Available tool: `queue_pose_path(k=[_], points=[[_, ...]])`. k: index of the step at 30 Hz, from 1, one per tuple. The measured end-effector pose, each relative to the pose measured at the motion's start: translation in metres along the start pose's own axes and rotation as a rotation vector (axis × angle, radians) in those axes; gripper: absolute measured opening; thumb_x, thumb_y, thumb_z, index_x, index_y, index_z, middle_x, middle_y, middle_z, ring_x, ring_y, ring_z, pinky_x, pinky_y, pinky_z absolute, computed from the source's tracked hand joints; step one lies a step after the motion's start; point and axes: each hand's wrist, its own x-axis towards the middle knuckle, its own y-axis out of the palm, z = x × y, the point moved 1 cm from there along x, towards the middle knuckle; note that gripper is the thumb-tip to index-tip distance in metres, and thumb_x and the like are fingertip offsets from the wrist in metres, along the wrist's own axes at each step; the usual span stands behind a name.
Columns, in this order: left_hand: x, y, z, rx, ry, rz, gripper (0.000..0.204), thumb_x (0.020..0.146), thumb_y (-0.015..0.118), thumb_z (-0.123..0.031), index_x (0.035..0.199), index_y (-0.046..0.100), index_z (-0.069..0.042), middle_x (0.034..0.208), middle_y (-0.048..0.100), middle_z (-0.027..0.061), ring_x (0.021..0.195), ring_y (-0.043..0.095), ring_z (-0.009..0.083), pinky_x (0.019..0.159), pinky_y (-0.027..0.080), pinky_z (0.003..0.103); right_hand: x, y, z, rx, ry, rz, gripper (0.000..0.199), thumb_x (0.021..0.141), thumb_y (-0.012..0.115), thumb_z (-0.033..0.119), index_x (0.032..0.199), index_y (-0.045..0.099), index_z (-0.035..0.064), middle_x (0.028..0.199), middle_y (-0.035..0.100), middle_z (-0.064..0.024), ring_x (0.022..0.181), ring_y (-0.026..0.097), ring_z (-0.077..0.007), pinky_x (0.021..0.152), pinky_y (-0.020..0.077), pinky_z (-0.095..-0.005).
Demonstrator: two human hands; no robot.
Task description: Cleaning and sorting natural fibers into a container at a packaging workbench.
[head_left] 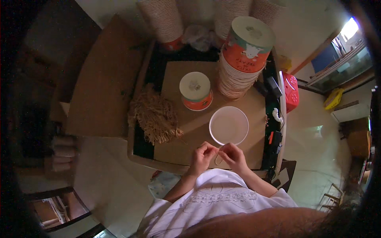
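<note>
My left hand (203,157) and my right hand (233,157) meet fingertip to fingertip at the near edge of the table. Both are closed in a pinch on a thin, pale piece of string (216,161), which bends in a small loop below the fingers. Just beyond them stands a paper bucket (229,126), its open mouth and pale inside facing up. A heap of frayed brown twine (154,115) lies left of it. Farther back, a second orange-and-green bucket (195,86) rests bottom up.
A tall stack of upside-down buckets (248,47) stands behind on the cardboard sheet (178,152). More nested stacks (162,20) line the back. A power strip (276,142) and a crumpled white tissue (277,115) sit along the right edge, beside a red plastic basket (291,92).
</note>
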Motion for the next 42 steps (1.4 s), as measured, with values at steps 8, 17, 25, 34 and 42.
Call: queue_pose_path(k=[8,17,25,34,42], points=[[0.012,0.009,0.007,0.292,0.142,-0.087,0.018,0.085,0.052,-0.010,0.070,0.047,0.000,0.064,0.045,0.0070,0.060,0.045,0.0147,0.054,0.038,0.026,0.016,0.000,-0.009,-0.224,-0.174,-0.121,0.005,0.078,0.062,0.004,0.079,0.057,0.0028,0.061,0.045,0.0056,0.056,0.038,-0.0013,0.047,0.0310,-0.0170],[0.015,0.009,0.025,-0.029,-0.094,0.031,0.012,0.083,0.054,-0.009,0.074,0.051,-0.002,0.065,0.051,0.0002,0.061,0.046,0.0071,0.055,0.039,0.024,0.018,-0.013,-0.009,-0.172,-0.029,-0.055,0.004,0.079,0.056,-0.003,0.083,0.056,-0.0032,0.077,0.058,-0.0040,0.072,0.052,-0.0085,0.064,0.0431,-0.0208],[0.019,0.006,0.030,-0.098,-0.209,0.133,0.006,0.081,0.057,-0.007,0.080,0.056,-0.001,0.072,0.057,-0.0005,0.067,0.050,0.0048,0.062,0.043,0.020,0.016,-0.025,-0.016,-0.075,0.032,-0.051,0.005,0.078,0.057,-0.001,0.083,0.058,-0.0006,0.073,0.057,-0.0016,0.065,0.048,-0.0080,0.060,0.0422,-0.0219],[0.033,0.019,0.027,-0.007,-0.125,0.155,0.008,0.078,0.060,-0.006,0.084,0.056,-0.001,0.076,0.057,0.0022,0.066,0.051,0.0063,0.061,0.043,0.021,0.016,-0.057,-0.017,-0.272,0.033,-0.138,0.004,0.077,0.056,-0.002,0.080,0.058,-0.0008,0.070,0.055,-0.0022,0.065,0.047,-0.0069,0.058,0.0408,-0.0212],[0.067,0.000,0.102,0.361,0.198,-0.295,0.042,0.064,0.066,-0.004,0.100,0.044,-0.002,0.090,0.050,0.0161,0.085,0.049,0.0320,0.073,0.040,0.042,-0.013,-0.140,0.104,-0.514,-0.332,-0.722,0.003,0.077,0.057,0.001,0.080,0.057,0.0018,0.066,0.054,0.0004,0.061,0.049,-0.0074,0.056,0.0396,-0.0197]])
